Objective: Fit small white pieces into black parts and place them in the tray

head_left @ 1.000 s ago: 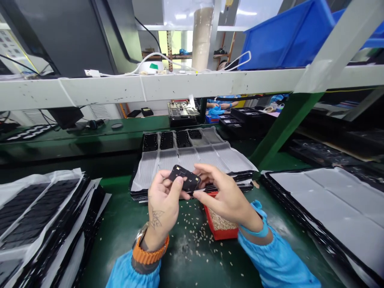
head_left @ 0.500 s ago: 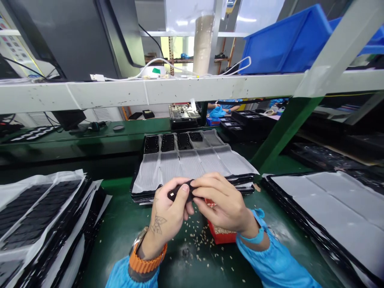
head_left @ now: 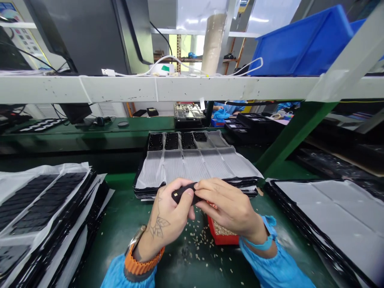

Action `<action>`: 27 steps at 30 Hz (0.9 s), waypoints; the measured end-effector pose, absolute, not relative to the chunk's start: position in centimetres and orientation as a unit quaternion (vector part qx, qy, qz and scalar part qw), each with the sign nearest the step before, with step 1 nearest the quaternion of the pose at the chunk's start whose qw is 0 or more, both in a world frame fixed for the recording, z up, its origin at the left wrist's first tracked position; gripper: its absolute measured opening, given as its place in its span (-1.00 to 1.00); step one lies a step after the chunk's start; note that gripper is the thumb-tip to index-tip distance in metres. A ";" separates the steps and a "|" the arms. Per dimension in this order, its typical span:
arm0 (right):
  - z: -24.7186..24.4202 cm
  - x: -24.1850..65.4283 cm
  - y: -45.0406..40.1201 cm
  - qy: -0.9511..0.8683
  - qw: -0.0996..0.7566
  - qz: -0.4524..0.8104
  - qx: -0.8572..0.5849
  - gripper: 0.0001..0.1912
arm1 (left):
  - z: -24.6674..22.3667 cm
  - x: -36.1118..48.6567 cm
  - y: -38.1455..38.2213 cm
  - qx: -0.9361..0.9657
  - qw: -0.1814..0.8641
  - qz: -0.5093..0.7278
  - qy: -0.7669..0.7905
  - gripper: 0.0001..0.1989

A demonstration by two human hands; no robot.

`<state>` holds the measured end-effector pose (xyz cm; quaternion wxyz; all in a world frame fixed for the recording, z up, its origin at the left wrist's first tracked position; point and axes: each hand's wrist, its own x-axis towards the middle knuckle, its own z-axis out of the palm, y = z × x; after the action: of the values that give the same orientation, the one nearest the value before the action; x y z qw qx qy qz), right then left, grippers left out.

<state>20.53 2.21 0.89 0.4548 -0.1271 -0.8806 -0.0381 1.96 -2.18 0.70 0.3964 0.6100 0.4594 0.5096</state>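
Note:
A small black part [head_left: 179, 195] with a small pale square on its left end is gripped in my left hand [head_left: 169, 214], thumb on top. My right hand [head_left: 229, 204] has its fingers pinched together at the part's right end; whether they hold anything there is hidden. Below my right hand stands a red box [head_left: 224, 239] filled with tiny pale pieces. More of these pieces [head_left: 199, 240] lie scattered over the green tabletop [head_left: 177, 266]. Behind my hands is a stack of black trays [head_left: 196, 164] with white lining and several black parts in its back row.
At the left stands a stack of trays [head_left: 48, 200] holding rows of black parts. Another lined tray stack [head_left: 333, 204] is at the right. A white shelf beam [head_left: 180, 89] crosses above, with a blue bin [head_left: 303, 44] on it. A green post [head_left: 297, 136] slants down at the right.
The camera view has shifted slightly, so the surroundings appear a little farther right. Both hands remain together at the black part with nearly the same hold.

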 end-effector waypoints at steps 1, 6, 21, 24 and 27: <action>0.9 20.6 2.2 -0.883 0.450 -0.036 -0.130 -0.84 | 0.6 2.0 -2.1 0.614 0.390 0.507 0.463 -0.76; 1.0 20.9 2.2 -0.893 0.427 -0.028 -0.142 -0.93 | 0.5 2.3 -1.9 0.617 0.394 0.493 0.470 -0.76; 1.1 20.8 2.0 -0.858 0.495 -0.046 -0.130 -0.80 | 0.3 2.6 -1.6 0.578 0.429 0.528 0.450 -0.74; 0.7 20.4 2.0 -0.872 0.473 -0.053 -0.117 -0.70 | 0.4 2.6 -1.4 0.620 0.408 0.507 0.438 -0.85; 0.4 20.0 2.2 -0.876 0.466 -0.055 -0.107 -0.69 | 0.8 2.6 -1.4 0.638 0.383 0.506 0.437 -0.90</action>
<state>20.01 2.17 0.37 0.4663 -0.1066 -0.8765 -0.0548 2.63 -1.38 0.77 0.3825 0.6377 0.4368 0.5062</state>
